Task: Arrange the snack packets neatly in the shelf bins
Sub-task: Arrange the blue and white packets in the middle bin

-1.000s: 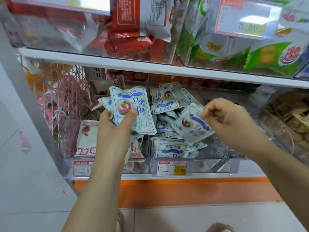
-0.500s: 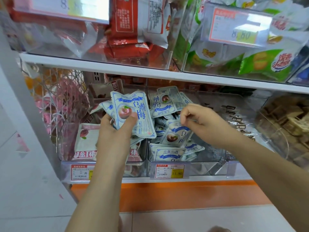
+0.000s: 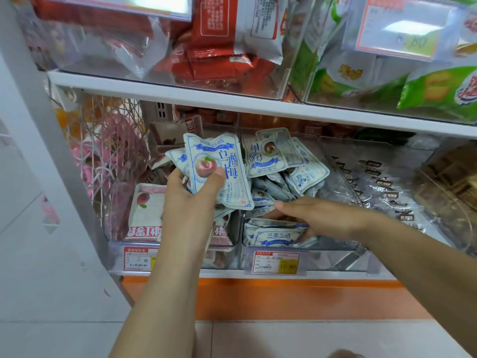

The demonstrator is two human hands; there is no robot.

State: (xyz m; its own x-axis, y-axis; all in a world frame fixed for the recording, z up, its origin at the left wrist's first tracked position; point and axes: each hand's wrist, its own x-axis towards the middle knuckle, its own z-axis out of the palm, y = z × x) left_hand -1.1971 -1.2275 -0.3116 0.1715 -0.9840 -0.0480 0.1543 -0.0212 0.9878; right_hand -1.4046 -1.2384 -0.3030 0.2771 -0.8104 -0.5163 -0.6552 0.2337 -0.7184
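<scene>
Left hand (image 3: 192, 195) pinches fanned plum packets (image 3: 219, 174) — seemingly light, slippery, best held by their seams. Right hand (image 3: 320, 218) probes the clear bin (image 3: 333, 257) — grip unclear.

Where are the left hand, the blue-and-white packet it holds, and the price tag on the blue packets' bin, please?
left hand (image 3: 188, 200): head view, back of the hand.
blue-and-white packet (image 3: 229, 161): head view, printed front.
price tag (image 3: 276, 262): head view, middle of its face.

Two hands (image 3: 191, 202) (image 3: 325, 218), four price labels (image 3: 277, 262).

Shelf board (image 3: 258, 108) overhangs bin (image 3: 333, 259) heaped with packets (image 3: 273, 156)
</scene>
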